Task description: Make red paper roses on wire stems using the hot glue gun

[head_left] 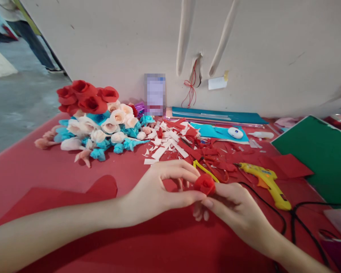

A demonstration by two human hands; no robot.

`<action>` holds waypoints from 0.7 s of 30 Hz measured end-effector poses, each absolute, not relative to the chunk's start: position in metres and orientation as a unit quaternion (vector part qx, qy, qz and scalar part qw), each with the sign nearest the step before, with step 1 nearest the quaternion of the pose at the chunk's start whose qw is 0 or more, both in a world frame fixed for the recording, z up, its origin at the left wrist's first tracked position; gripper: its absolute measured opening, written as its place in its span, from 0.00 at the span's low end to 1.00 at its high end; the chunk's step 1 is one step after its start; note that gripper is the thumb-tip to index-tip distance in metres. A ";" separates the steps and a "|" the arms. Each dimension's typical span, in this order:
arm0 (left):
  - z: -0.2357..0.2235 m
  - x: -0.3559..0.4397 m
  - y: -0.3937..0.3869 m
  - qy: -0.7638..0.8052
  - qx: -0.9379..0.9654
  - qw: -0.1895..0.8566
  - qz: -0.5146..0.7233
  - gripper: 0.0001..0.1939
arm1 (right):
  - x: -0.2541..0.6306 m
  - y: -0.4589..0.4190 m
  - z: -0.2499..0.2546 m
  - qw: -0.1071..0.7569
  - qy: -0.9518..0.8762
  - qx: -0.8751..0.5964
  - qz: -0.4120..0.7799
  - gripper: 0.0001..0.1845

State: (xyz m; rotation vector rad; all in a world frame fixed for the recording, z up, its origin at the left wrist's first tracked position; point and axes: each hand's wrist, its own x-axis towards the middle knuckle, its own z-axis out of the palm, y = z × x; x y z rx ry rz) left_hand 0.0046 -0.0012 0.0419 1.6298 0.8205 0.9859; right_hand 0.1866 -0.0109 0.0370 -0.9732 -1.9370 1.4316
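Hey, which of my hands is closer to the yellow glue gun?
Right. Your right hand is to the left of the glue gun; your left hand is farther left, across the red flower.

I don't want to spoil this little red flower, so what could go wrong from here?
The red flower is pinched between left hand and right hand; squeezing might crush it. The yellow glue gun lies near the right hand; if hot, its nozzle could burn, though heat doesn't show. The black cord by the right forearm might snag.

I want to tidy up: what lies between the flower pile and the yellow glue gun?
The head view shows white scraps, red scraps and a yellow-handled tool between them.
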 end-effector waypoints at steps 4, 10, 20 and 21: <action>0.039 0.006 -0.001 0.345 0.667 0.520 0.406 0.04 | 0.186 -0.011 0.038 0.286 -0.725 -0.377 0.500 0.09; 0.039 0.004 0.000 0.323 0.658 0.548 0.403 0.04 | 0.188 -0.011 0.048 0.304 -0.739 -0.392 0.455 0.10; 0.045 0.000 -0.001 0.267 0.767 0.496 0.306 0.17 | 0.205 -0.004 0.057 0.112 -0.629 -0.360 0.680 0.10; 0.044 0.000 -0.002 0.262 0.777 0.488 0.301 0.19 | 0.206 -0.003 0.056 0.103 -0.638 -0.358 0.674 0.09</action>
